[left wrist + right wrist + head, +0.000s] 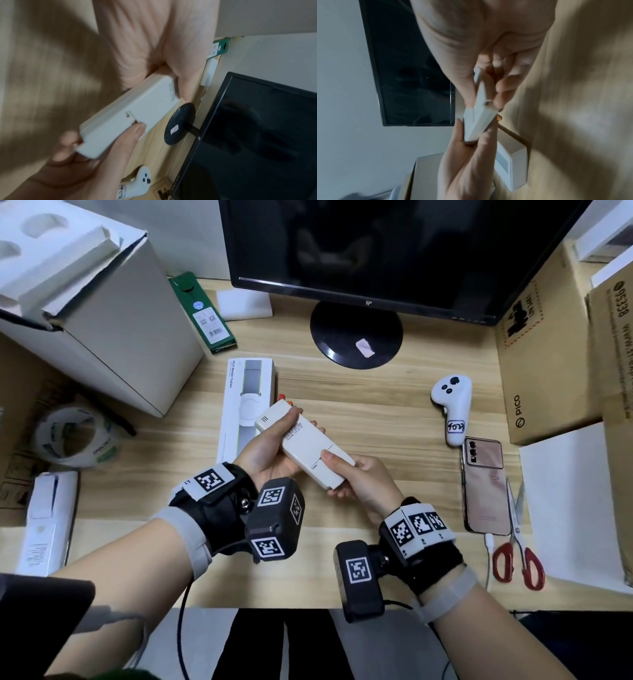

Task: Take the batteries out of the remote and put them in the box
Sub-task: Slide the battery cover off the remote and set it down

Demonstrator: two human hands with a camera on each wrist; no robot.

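White remote (306, 444), back face up, was held clear above the wooden desk (376, 412), in front of the monitor's round black base (356, 335). Left hand (270, 450) was wrapped round the remote's far end, fingers curled underneath and thumb laid along the labelled top face. Right hand (359, 477) clasped the near end, fingers cupped beneath and thumb tip pressed on the battery cover beside its seam. Cover sat shut; batteries were not visible. White PICO Motion Tracker box (245, 402) lay on the desk just left of the remote, partly under the left hand. White game controller (452, 405) lay right of the remote, well apart from it; pink phone (484, 484) and red-handled scissors (517, 549) lay further right. Which box was meant for the batteries could not be told.
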